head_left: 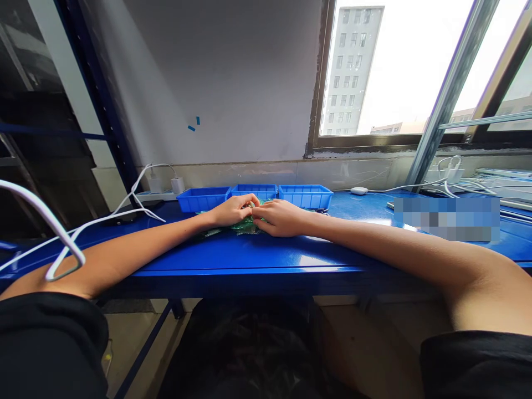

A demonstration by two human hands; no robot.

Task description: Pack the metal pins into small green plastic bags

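My left hand point(233, 211) and my right hand point(281, 218) meet over the blue table, their curled fingertips almost touching. Under and between them lies crinkled, see-through green plastic point(246, 226), perhaps a bag or film. Both sets of fingers are pinched together, but what they hold is too small and too covered to name. Just behind the hands stand three blue bins: a left bin point(203, 199), a middle bin point(254, 191) and a right bin point(306, 197). Their contents cannot be made out. Small dark bits show by the right bin's front.
The blue table point(233, 257) ends in a front edge near my body. White cables point(133, 194) run along its left side, one looping over my left forearm. At right lie a white plug-like piece point(359, 190), more cables and a blurred-out patch point(446, 219). A metal post point(451, 88) rises there.
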